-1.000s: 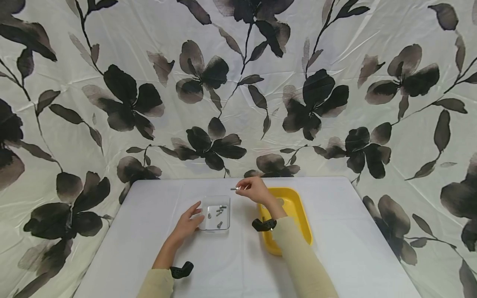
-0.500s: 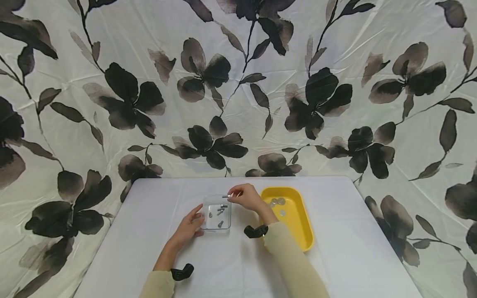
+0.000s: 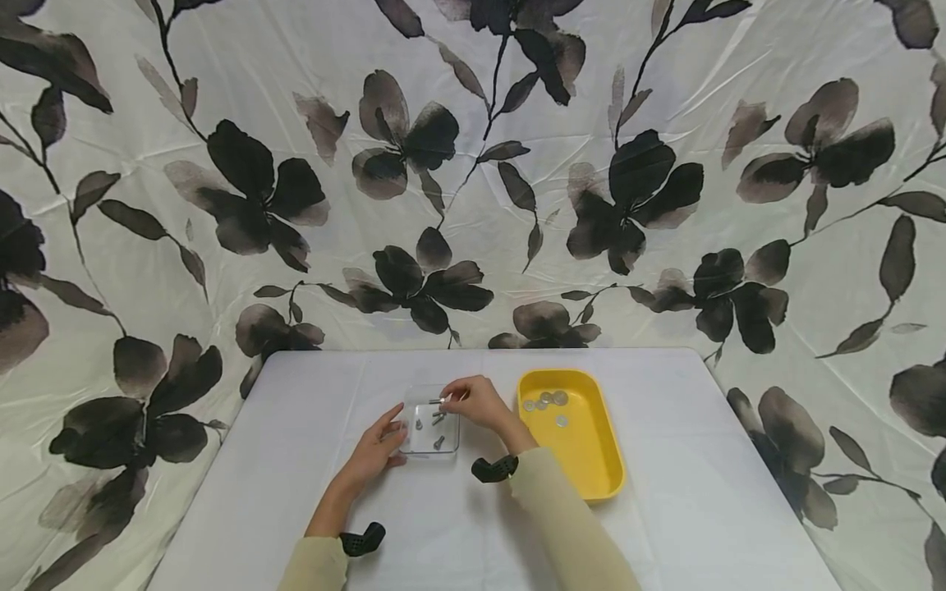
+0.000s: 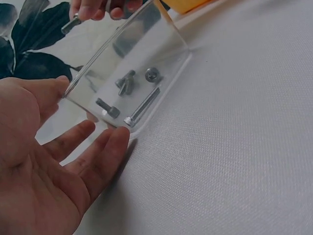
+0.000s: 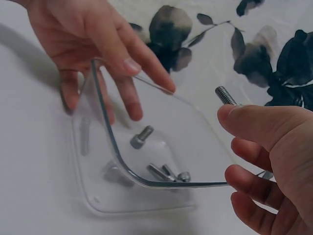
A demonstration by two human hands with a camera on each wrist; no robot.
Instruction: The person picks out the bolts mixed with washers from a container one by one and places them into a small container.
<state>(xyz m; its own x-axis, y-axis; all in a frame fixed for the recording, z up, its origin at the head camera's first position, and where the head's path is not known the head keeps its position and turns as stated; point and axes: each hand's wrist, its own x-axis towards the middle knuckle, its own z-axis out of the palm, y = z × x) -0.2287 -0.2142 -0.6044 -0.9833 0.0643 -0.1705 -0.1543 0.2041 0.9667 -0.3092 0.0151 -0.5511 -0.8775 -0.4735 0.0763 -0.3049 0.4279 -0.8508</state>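
In the head view a clear plastic box sits on the table with several metal bolts inside. My left hand is at its left side, fingers extended against the wall and rim. Over the box's far right corner, my right hand pinches a bolt between thumb and fingertips, its threaded end pointing out. A small bit of metal also shows among the right hand's lower fingers; what it is cannot be made out. One long bolt lies along the box's side in the left wrist view.
A yellow tray stands to the right of the box, with several flat silvery discs near its far end. White cloth covers the table. Behind it hangs a flower-patterned sheet.
My right hand has moved left and toward me, carrying the bolt from beyond the tray's left edge to over the box. The discs have come into view. My left hand stays at the box.
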